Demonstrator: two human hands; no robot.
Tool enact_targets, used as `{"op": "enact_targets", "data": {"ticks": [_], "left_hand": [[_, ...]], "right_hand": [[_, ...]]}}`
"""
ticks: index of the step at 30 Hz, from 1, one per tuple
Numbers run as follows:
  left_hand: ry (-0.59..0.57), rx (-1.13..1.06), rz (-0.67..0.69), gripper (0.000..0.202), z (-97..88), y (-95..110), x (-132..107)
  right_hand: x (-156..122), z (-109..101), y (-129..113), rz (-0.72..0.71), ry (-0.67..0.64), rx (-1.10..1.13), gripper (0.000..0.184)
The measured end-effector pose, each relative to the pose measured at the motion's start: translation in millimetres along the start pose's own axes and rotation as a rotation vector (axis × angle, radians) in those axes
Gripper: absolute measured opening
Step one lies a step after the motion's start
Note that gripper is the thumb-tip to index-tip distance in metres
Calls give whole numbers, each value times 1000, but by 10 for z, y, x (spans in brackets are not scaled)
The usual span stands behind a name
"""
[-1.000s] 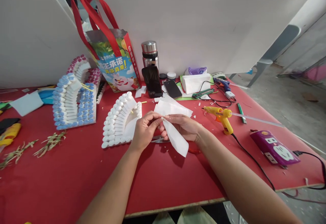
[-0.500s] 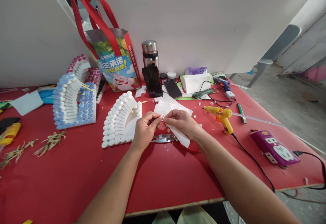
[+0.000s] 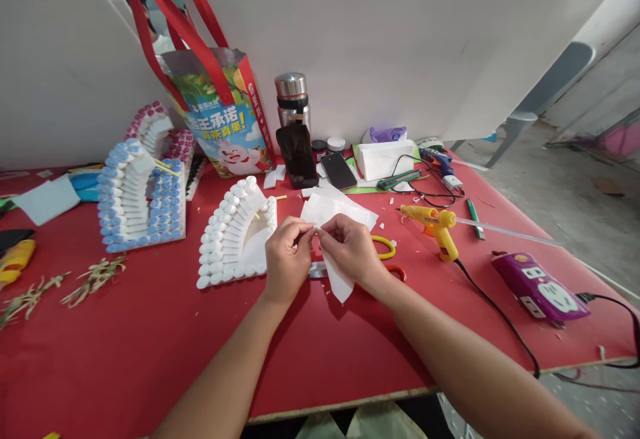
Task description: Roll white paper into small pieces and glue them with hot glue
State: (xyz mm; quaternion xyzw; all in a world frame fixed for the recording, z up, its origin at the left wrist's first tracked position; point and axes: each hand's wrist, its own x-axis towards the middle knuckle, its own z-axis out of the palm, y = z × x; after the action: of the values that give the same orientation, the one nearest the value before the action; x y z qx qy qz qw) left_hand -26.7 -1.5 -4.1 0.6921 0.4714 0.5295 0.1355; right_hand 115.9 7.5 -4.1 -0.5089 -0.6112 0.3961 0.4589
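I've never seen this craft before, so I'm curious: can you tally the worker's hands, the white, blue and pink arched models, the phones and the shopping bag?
Hands: 2 (left hand, right hand)
White arched model: 1
Blue arched model: 1
Pink arched model: 1
Phones: 2 (propped phone, flat phone)
Shopping bag: 1
Total: 8

Your left hand (image 3: 287,262) and right hand (image 3: 353,249) are positioned side by side, fingertips (image 3: 309,228) close together between them; exact contact is too small to confirm. In each hand, the thumb opposes a bent index finger in a closed pinch. Your bare left forearm (image 3: 227,362) extends below and left of its hand; your bare right forearm (image 3: 450,349) extends below and right of its own.
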Motion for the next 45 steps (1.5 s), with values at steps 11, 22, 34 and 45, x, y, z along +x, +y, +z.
{"op": "enact_targets", "data": {"ticks": [11,22,34,45], "left_hand": [[-97,-92,11,17,10,-47,-51],[-301,-580,-451,19,-77,-58,74],[-272,-449,-533,24,-46,-54,16],[-184,-530,-492,15,-29,-53,27]], "right_hand": [[86,-103,58,-63,-52,63,12],[174,-327,32,-76,-300,55,15],[168,-249,25,-29,-178,-122,16],[119,-268,-18,-203,-252,-99,17]]}}
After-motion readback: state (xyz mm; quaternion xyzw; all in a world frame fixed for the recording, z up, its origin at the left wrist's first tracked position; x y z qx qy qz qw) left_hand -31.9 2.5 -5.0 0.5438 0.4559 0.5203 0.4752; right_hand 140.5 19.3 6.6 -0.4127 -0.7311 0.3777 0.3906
